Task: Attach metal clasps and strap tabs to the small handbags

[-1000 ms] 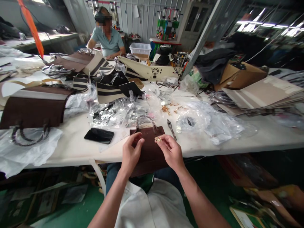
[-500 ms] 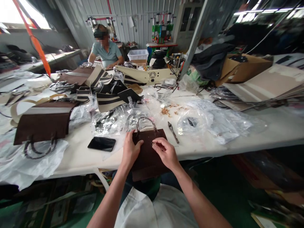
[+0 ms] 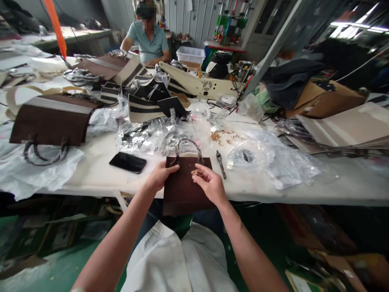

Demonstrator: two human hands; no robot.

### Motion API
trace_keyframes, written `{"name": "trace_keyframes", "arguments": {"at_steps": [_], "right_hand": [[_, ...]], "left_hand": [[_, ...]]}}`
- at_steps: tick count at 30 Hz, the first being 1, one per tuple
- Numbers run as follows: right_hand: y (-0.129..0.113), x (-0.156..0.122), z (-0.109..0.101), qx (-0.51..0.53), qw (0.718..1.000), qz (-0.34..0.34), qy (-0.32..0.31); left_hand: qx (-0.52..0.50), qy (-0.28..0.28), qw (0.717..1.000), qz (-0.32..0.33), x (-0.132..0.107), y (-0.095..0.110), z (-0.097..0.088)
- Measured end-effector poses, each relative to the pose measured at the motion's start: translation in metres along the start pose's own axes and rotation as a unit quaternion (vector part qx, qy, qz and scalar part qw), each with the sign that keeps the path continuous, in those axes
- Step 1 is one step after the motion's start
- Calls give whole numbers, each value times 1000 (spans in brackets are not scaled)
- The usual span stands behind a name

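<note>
"Head view: where's the dark brown, rectangular leather-like bag panel point(image 3: 182, 190)?"

"In front of the wearer, its glossy dark arched handle point(image 3: 189, 140) pointing away. The left hand point(image 3: 160, 175) pinches the panel's upper left corner, thumb on top."

"And the right hand point(image 3: 212, 185)?"

"Nearer the panel's middle, bent inward, fingertips closed on small gold-coloured metal pieces point(image 3: 195, 173); whether they touch it, I cannot tell."
</note>
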State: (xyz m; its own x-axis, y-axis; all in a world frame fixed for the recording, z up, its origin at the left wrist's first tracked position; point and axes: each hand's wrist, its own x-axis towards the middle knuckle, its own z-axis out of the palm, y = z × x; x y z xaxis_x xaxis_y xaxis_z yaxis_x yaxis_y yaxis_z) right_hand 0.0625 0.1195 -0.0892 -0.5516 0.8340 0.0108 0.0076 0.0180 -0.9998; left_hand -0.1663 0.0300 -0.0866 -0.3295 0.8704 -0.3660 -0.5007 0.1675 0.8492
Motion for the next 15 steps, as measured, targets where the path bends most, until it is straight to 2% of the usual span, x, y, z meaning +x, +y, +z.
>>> {"name": "trace_keyframes", "arguments": {"at_steps": [4, 9, 12, 15], "right_hand": [[-16, 21, -13, -130, 988, -86, 12], [-32, 48, -16, -275, 928, -241, -64], [-35, 53, -13, -316, 904, -265, -115], [-35, 54, -12, -336, 896, -260, -130]], "left_hand": [[-35, -31, 999, -17, 3, -2, -2], [-50, -29, 998, -19, 4, -4, -5], [-60, -47, 997, -19, 5, -6, -8], [-68, -66, 995, -9, 8, -10, -11]]}}
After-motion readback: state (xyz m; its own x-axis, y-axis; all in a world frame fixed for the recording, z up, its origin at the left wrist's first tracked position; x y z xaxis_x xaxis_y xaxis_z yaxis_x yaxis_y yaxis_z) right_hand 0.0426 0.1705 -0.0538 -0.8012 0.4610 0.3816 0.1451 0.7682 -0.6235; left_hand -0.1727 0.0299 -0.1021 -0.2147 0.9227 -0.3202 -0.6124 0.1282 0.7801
